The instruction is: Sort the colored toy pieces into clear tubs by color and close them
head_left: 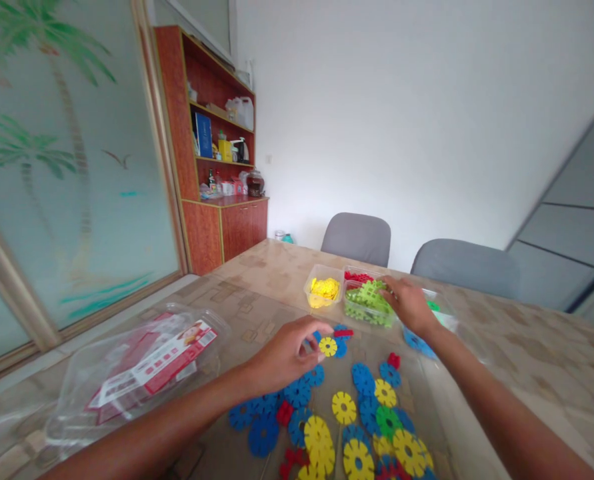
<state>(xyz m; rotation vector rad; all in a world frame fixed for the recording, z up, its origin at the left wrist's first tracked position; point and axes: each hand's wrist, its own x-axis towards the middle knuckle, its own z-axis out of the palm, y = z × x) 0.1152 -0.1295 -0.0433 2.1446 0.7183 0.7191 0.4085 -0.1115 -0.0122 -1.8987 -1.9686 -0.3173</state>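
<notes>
From my head camera I see my left hand (287, 355) stretched over the patterned table (271, 270). Its fingers are curled down and drawn close together at the far edge of a spread of flat, toothed plastic discs. The fingertips sit just beside a small yellow disc (327, 346), which lies on a blue disc (340, 348) with a red connector piece (343, 333) right behind it. I cannot tell whether my fingers actually pinch anything or only touch the pieces there. My right hand (409, 304) reaches farther out, palm down. Its fingers rest on the heap of green pieces (368, 301) that fills a clear tub (367, 319), and from here I cannot tell whether they have closed on one piece or just lie on the pile. To the left of that tub stands a clear tub of yellow pieces (323, 291), and behind it another with red pieces (357, 275). Under my right wrist a few blue pieces (417, 343) show. Closer to me, between my forearms, the loose discs (357, 427) lie scattered in blue, yellow, green and red, many overlapping. Off to my left lies a clear plastic case (137, 373) with a red and white label. Two grey chairs (357, 237) stand at the far side of the table, and a wooden shelf unit (217, 167) stands against the wall.
</notes>
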